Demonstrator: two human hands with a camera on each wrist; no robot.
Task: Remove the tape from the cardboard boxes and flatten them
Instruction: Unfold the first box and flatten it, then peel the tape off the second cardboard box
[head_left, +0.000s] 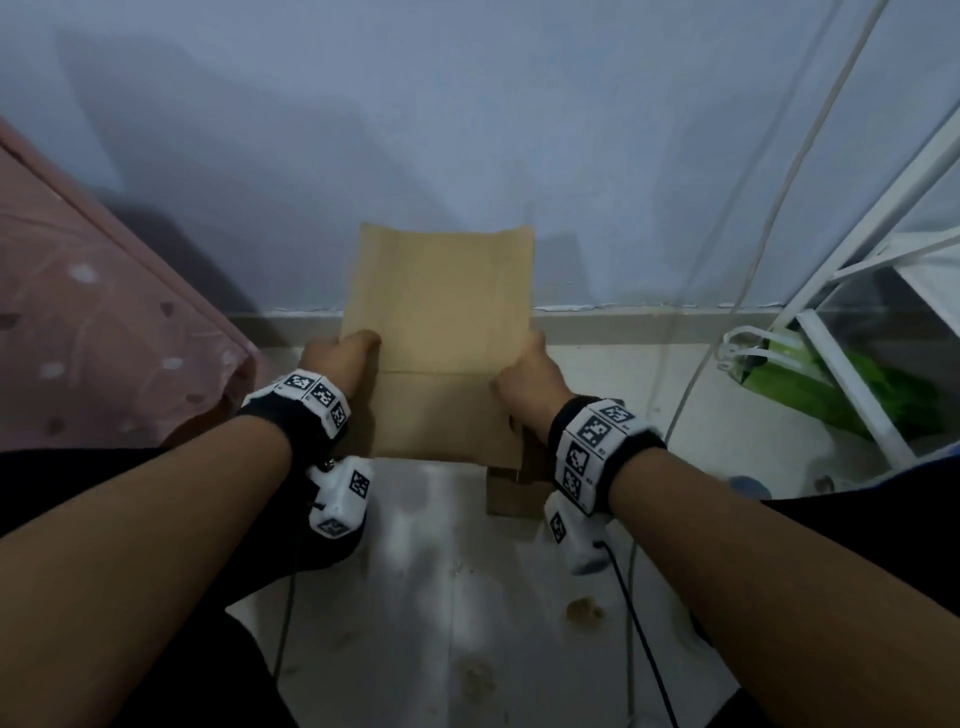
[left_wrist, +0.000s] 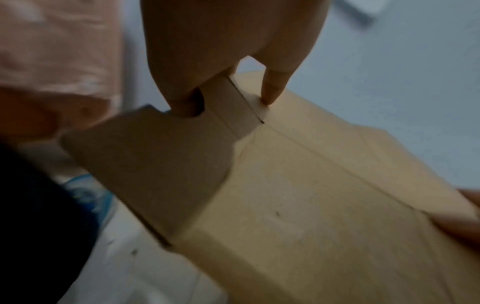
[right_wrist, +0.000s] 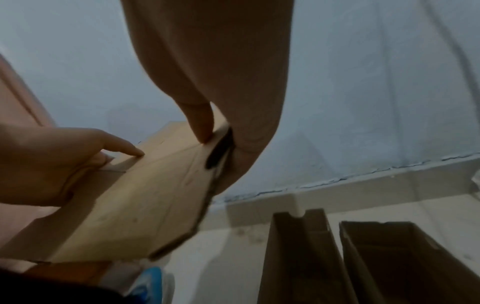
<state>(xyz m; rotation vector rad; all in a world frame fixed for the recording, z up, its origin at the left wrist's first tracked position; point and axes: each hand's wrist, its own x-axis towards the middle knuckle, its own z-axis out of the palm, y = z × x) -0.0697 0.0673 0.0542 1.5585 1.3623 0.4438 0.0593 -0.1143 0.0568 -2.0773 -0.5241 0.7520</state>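
A room in a home, by the look of it: a bare wall (head_left: 363, 130) meets a pale tiled floor (head_left: 441, 597). Left of the wall hangs a pink bedcover (head_left: 93, 312); to its right stands a white wire rack (head_left: 852, 322) holding green bags (head_left: 841, 384).

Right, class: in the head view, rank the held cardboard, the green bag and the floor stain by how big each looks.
1. Cardboard, largest.
2. Green bag, partly hidden behind the rack.
3. Floor stain, smallest.

Left hand (left_wrist: 233, 41) pinching cardboard box (left_wrist: 298, 205) edge
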